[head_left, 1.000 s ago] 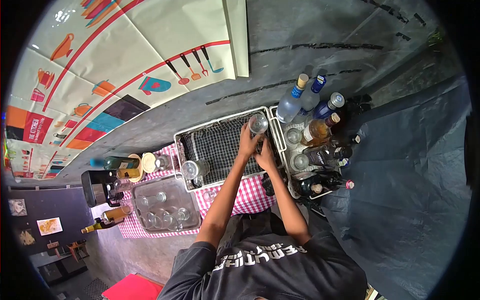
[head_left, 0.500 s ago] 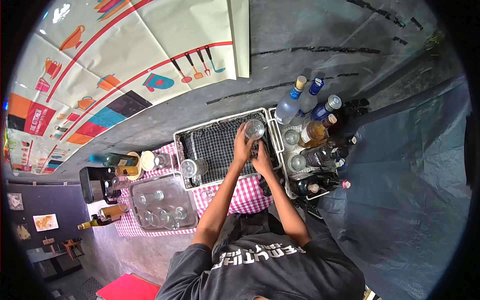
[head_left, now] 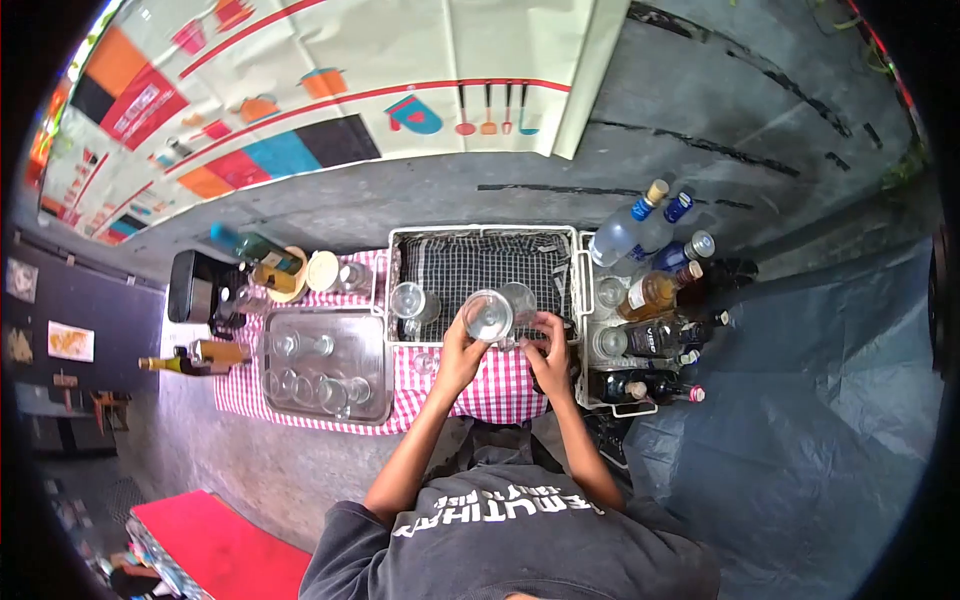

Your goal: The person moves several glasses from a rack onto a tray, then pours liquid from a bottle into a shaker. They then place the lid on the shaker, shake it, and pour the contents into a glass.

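My left hand [head_left: 461,354] is closed round a clear glass [head_left: 488,316], held over the front part of a white wire basket [head_left: 480,232]. Right beside it a second clear glass [head_left: 519,300] is in my right hand [head_left: 548,350], its fingers curled at the lower side. The two glasses overlap in view, so I cannot tell whether they touch. A dark checked cloth [head_left: 450,265] lines the basket. Other clear glasses [head_left: 408,300] stand at the basket's left side.
To the right, a white rack [head_left: 588,375] holds several bottles [head_left: 655,292] and two glasses. On the left, a metal tray [head_left: 340,415] with several glasses rests on a pink checked cloth [head_left: 480,385]. More bottles [head_left: 270,255] and a black container [head_left: 192,285] stand beyond.
Both hands have moved toward my body. Two glasses now show side by side between them, where one showed clearly before. The camera view has turned and shifted.
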Available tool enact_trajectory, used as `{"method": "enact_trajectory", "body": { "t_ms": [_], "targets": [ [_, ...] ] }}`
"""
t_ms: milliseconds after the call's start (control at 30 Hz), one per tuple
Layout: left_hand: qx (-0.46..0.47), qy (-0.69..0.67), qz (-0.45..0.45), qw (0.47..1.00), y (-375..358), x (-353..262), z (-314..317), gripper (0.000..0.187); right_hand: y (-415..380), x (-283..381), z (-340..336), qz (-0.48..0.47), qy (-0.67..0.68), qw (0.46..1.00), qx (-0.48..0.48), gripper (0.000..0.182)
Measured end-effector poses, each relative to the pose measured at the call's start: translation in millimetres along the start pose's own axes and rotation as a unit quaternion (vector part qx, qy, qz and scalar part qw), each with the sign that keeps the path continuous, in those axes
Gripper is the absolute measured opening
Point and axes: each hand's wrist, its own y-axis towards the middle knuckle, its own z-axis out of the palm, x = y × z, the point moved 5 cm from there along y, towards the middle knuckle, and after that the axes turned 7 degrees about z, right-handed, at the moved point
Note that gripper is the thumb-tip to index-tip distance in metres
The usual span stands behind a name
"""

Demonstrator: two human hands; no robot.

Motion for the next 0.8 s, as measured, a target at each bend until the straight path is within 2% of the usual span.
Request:
{"method": "enact_trajectory", "body": {
  "t_ms": [33, 133, 200, 267, 333, 467, 533, 567, 667, 700, 800],
  "targets": [
    [-0.004, -0.021, -0.002, 1.000, -8.9, -3.7, -5.4, 0.051, -1.7, -2.8, 2.3, 0.000, 0.016, 1.000, 0.022, 0.058],
    [-0.017, -0.043, -0.006, 0.999, -38.1, -5.1, -21.8, 0.050, -5.1, 0.5, 14.6, 0.006, 0.059, 0.995, 0.077, 0.065],
    [-0.011, -0.082, -0.024, 0.996, -55.3, -2.2, -31.6, 0.050, -10.5, 3.5, 27.6, 0.053, 0.125, 0.973, 0.186, 0.078],
    [-0.031, -0.117, -0.048, 0.991, -73.8, -7.4, -40.8, 0.046, -16.8, 6.2, 41.0, 0.092, 0.124, 0.942, 0.297, 0.080],
    [-0.036, -0.106, -0.054, 0.992, -86.7, -9.5, -52.5, 0.043, -25.1, -0.9, 54.0, 0.122, 0.139, 0.915, 0.357, 0.088],
    [-0.067, -0.068, -0.076, 0.993, -110.8, -12.3, -78.8, 0.042, -43.1, -5.0, 79.7, 0.155, 0.109, 0.891, 0.413, 0.093],
    [-0.097, 0.005, -0.020, 0.995, -116.9, -21.2, -95.0, 0.039, -49.9, -1.0, 95.7, 0.146, 0.068, 0.891, 0.425, 0.095],
    [-0.098, 0.029, -0.021, 0.995, -120.3, -21.4, -102.5, 0.037, -52.1, -5.4, 103.0, 0.158, 0.066, 0.890, 0.423, 0.096],
    [-0.104, 0.034, -0.042, 0.993, -126.8, -24.5, -123.4, 0.043, -56.6, -8.8, 129.6, 0.152, 0.110, 0.880, 0.437, 0.097],
    [-0.114, 0.008, -0.040, 0.993, -128.6, -25.8, -129.7, 0.043, -59.7, 1.3, 139.2, 0.183, 0.129, 0.872, 0.435, 0.095],
    [-0.107, 0.012, -0.011, 0.994, -126.3, -35.1, -151.3, 0.043, -62.7, -4.0, 166.7, 0.173, 0.199, 0.869, 0.418, 0.094]
  ]
}}
